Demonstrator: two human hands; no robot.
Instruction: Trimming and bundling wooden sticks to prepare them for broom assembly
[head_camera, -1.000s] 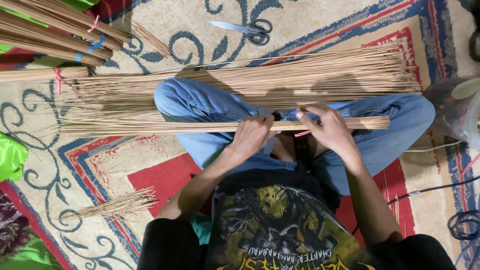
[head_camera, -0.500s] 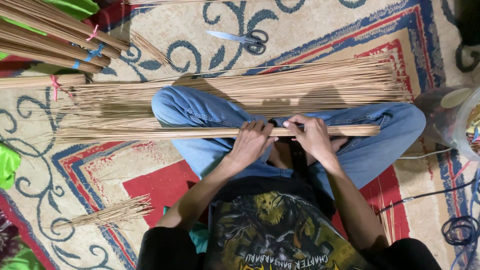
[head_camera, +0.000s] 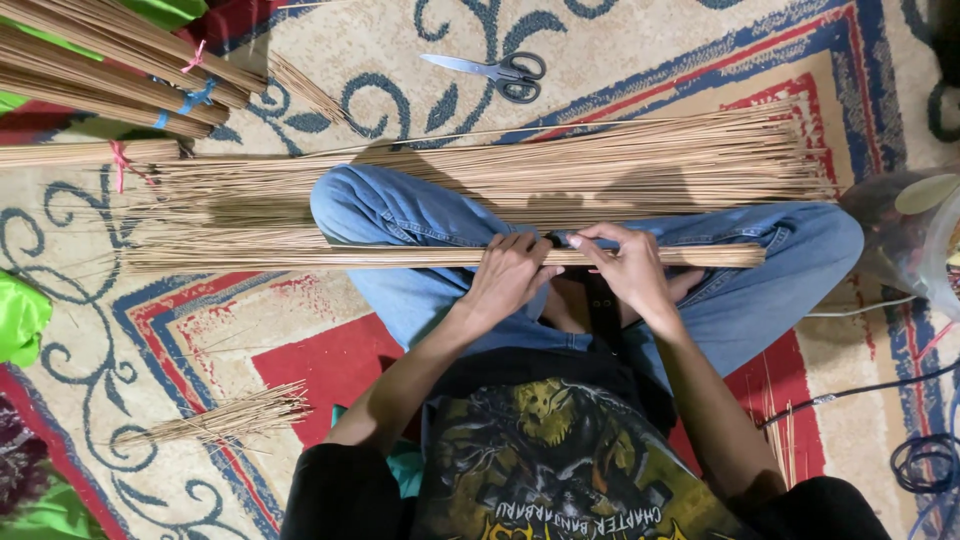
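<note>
Change: my hands have slid a little toward the bundle's middle; bundle unmoved across my lap.
Bundle: thin stick bundle (head_camera: 400, 257) lies level over both knees.
Left hand (head_camera: 512, 275): fingers curled around the bundle.
Right hand (head_camera: 628, 266): fingertips pinched on it.
Floor: patterned carpet (head_camera: 620, 60); loose sticks (head_camera: 640, 165) beyond my knees, scissors (head_camera: 495, 70) farther out, tied bundles (head_camera: 110, 60) at far left.
Container: clear plastic tub (head_camera: 905, 235) at right; contents unclear.

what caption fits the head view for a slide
Both hands, left hand and right hand, grip a bundle of thin sticks across the lap.
</note>
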